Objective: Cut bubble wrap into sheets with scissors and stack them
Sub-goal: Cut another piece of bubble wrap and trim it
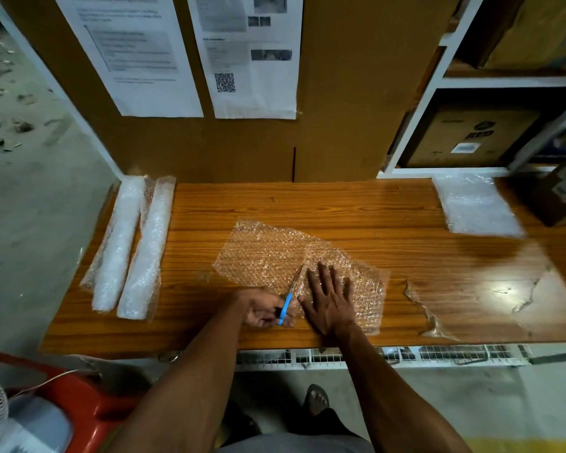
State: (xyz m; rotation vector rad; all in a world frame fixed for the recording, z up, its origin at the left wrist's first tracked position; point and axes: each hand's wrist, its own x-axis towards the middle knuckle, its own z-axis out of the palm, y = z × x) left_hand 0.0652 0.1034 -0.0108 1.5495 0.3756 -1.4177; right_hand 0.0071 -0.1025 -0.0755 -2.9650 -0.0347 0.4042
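Left hand (265, 308) grips blue-handled scissors (290, 295), blades partway into the bubble wrap sheet (268, 253) mid-table. Right hand (330, 295) pressed flat on it, fingers straight. Film looks light, limp, slippery: pin it near the cut. Cut stack (474, 204) far right; two rolls (128, 246) left.

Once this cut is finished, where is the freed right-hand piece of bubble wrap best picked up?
Probably at its far right corner, approached from the right. That edge lies bare on the table, clear of the flat right hand and the scissors.
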